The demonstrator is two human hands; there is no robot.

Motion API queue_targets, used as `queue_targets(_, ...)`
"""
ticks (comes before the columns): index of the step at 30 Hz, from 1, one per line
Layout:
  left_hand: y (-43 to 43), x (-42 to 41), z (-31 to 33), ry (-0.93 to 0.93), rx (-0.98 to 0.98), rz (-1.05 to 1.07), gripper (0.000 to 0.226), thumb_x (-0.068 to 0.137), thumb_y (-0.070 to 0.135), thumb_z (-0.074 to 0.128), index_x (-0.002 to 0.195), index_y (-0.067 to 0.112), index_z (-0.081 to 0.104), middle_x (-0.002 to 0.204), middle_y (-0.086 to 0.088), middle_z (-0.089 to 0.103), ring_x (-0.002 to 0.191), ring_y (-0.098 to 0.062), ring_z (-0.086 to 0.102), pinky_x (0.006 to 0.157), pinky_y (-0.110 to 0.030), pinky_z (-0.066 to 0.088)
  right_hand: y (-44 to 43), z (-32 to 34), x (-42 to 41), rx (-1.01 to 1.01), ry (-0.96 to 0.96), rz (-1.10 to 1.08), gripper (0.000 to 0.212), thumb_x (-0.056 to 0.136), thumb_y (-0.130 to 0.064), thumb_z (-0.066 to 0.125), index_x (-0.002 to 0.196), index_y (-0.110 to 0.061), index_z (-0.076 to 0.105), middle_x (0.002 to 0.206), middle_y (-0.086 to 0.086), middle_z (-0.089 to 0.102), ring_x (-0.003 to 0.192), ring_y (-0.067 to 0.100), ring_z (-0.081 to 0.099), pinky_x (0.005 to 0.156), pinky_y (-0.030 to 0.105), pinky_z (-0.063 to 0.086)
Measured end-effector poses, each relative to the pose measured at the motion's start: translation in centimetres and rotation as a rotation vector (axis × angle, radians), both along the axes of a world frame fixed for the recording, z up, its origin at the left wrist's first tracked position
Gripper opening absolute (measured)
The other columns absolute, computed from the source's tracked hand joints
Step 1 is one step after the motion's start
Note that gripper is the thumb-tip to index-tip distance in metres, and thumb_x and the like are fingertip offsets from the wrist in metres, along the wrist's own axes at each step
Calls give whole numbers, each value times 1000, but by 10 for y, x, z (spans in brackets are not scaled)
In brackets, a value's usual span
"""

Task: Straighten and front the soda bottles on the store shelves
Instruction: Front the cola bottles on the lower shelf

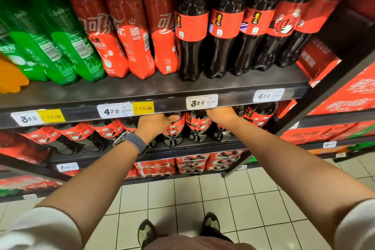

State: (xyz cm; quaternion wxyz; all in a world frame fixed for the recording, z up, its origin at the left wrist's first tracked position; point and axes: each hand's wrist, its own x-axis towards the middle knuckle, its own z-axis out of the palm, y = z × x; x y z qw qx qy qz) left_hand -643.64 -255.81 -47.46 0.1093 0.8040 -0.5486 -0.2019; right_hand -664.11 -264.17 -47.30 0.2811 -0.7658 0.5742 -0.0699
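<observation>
Left grip [156,126] clasps a dark red-labelled plastic cola bottle [175,130] at the black shelf's [192,146] front edge, probably to front it. Right grip [221,116] has hidden fingers, so I cannot tell.

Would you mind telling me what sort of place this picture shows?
Most likely a supermarket drinks aisle: dark metal shelves hold rows of red-labelled dark cola bottles and green plastic soda bottles, and white paper price tags line the shelf edge.

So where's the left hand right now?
Head view, centre-left: the left hand reaches under the shelf edge just below the yellow tag, holding a cola bottle, left of the right hand.
</observation>
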Motion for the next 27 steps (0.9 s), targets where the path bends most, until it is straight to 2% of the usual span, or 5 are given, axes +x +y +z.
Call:
queue_targets(2,0,1,-1,-5,2,-4,55,81,72,48,125,39,54,98,8,71,96,-18,64,75,-27,48,0,-2,1,-97,-53,44,16,97,-19,43,85,-18,52,77,-8,54,68,7,46,68,27,35)
queue_targets(7,-2,0,-2,32,27,20,58,82,73,46,131,42,49,129,9,59,120,-22,54,85,-28,42,4,7,1,-104,13,60,19,96,-16,42,95,-6,58,95,11,66,86,25,59,72,38,47)
queue_targets(12,-2,0,-3,16,-32,1,54,85,67,49,132,42,50,134,11,56,124,-20,51,89,-27,40,9,14,1,-227,99,129,18,96,-12,40,86,-15,55,83,4,62,72,17,47,60,29,33)
queue_targets(18,-1,-1,-4,-15,-49,3,53,84,67,50,129,40,52,125,9,62,115,-20,57,85,-29,45,11,19,-2,-182,79,116,26,94,-6,40,70,-17,43,64,3,53,61,20,46,54,30,36)
queue_targets(27,26,5,-3,5,-248,-80,54,83,55,62,128,27,53,107,-1,68,100,-25,63,79,-28,47,16,2,-5,-222,100,122,25,99,-24,37,99,-14,59,74,4,54,60,17,41,48,28,26)
